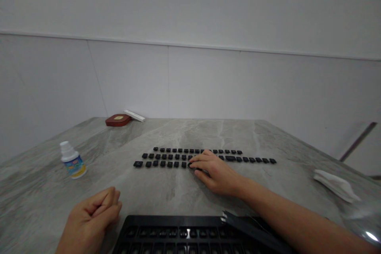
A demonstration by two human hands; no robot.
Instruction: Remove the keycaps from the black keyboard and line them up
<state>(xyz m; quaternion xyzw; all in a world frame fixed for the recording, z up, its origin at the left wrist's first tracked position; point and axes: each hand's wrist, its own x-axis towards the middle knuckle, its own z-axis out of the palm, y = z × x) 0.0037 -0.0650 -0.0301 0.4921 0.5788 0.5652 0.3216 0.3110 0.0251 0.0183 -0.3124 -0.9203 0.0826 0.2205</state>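
at the near edge, a black keyboard (154, 219) lies on the gray, marbled desk (166, 196), cut off by the bottom of the view, with rows of key positions showing. a long dark tool (256, 230) with pale prongs at its tip slants across its right part, partly behind the forearm. at the lower right sits something clear and shiny (369, 232), too blurred to name. the left hand (92, 218) is curled into a fist beside the keyboard's left corner; whether anything is inside it cannot be told. the hands are well apart.

farther in, a crumpled white tissue (336, 185) lies to the right. the right hand (216, 170) reaches over the desk, fingers bent, the tips at a black keycap in the nearest row; whether they pinch it cannot be told. the loose black keycaps (169, 164) stand in three rows across the middle of the desk, a long one (230, 158) in the middle row. to their left is a white bottle (73, 162) with a blue and yellow label. at the far left edge, a reddish-brown box (117, 120) sits against a white strip (134, 115), before a pale wall (202, 79).
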